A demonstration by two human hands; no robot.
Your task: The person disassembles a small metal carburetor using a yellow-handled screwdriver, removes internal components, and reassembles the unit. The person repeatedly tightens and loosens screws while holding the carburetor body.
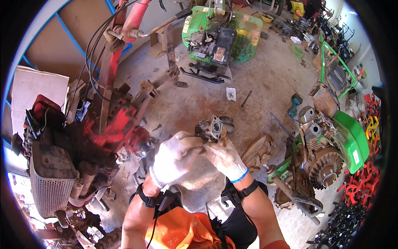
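A dirty grey metal carburetor (216,127), with a flange and a round bore facing up, is in front of me over the concrete floor. My right hand (226,157), in a soiled white knit glove with a blue-edged cuff, grips its near side. My left hand (176,155), in a cleaner white glove, is closed beside it. Its curled fingertips meet the right hand's fingers at the carburetor's lower edge. Whatever the left fingers pinch is hidden.
A green machine with an exposed engine (211,45) stands ahead. On the right are a partly stripped engine (315,133), a green cover (350,141) and a teal power drill (294,106). Left stands a dirty red-and-black machine (112,133). A metal rod (246,98) lies on the floor.
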